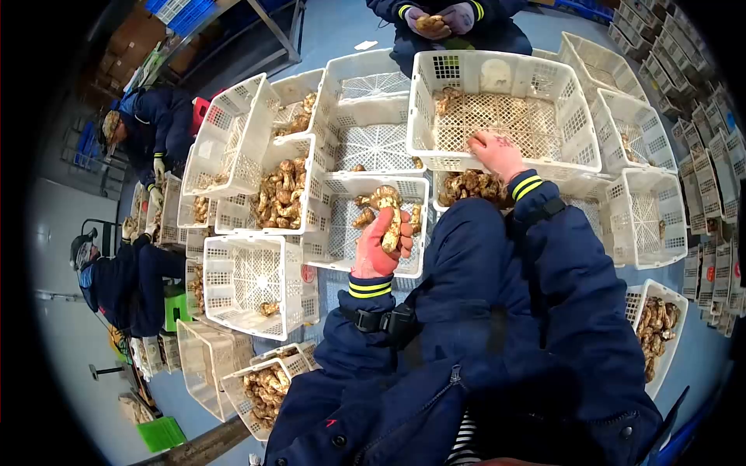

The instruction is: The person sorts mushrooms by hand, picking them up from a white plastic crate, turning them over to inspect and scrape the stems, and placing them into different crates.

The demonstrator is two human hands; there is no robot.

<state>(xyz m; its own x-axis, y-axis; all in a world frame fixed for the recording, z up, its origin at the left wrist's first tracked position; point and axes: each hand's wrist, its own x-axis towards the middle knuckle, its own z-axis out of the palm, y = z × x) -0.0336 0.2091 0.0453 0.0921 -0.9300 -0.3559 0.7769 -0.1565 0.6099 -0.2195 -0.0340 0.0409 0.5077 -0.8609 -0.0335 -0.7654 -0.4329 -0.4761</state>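
Note:
In my left hand (379,247), gloved in pink, is a brown and cream mushroom (391,225), cap upward and stem down across the fingers. Below it stands a white basket (330,262) with a few mushrooms inside. My right hand (499,155), in a similar glove, is at the near rim of a large white basket (579,116). Its fingers are curled, and whatever they hold is hidden. One small mushroom (446,101) lies in that large basket. Under my right hand, a pile of mushrooms (472,186) fills a lower basket, partly covered by my knee.
White baskets surround me, including one packed with mushrooms (281,194) at left and another pile (657,330) at right. Opposite me, a person's gloved hands (441,22) hold a mushroom. Two other people work at far left. Stacked baskets (711,179) line the right side.

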